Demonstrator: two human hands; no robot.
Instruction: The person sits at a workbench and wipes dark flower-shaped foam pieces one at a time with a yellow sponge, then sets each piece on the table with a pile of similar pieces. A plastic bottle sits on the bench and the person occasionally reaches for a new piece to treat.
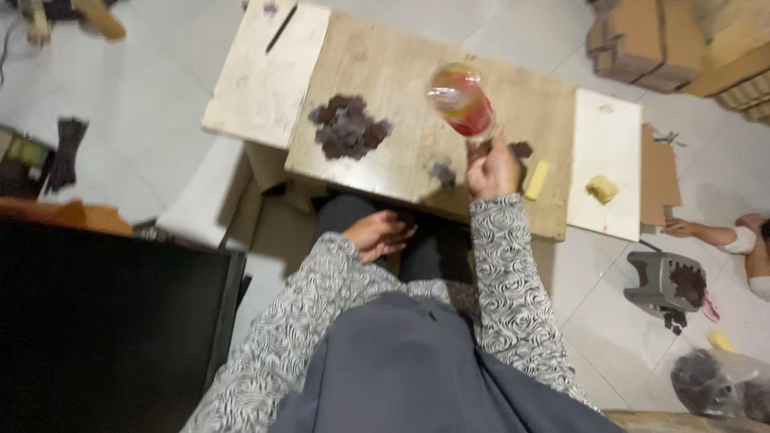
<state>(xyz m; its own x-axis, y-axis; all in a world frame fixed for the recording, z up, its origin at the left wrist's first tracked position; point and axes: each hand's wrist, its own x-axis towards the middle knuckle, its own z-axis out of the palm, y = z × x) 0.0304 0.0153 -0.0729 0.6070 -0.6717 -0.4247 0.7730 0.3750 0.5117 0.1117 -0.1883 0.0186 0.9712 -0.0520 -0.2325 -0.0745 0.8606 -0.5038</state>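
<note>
A wooden board lies as a low table over the tiled floor, with a pale slab overlapping its left end and a white slab at its right. A dark panel fills the lower left corner. Near the board's middle sits a heap of dark brown pieces; a smaller dark piece lies near the front edge. The right hand is raised over the board's right part, fingers closed around the bottom of a clear bottle with red and yellow colouring, held tilted away above the board. The left hand rests in the lap below the board's front edge, fingers curled loosely inward; whether it holds anything I cannot tell. Just right of the right hand lies a yellow strip, and a yellow lump sits on the white slab. A grey stool stands on the floor at right.
</note>
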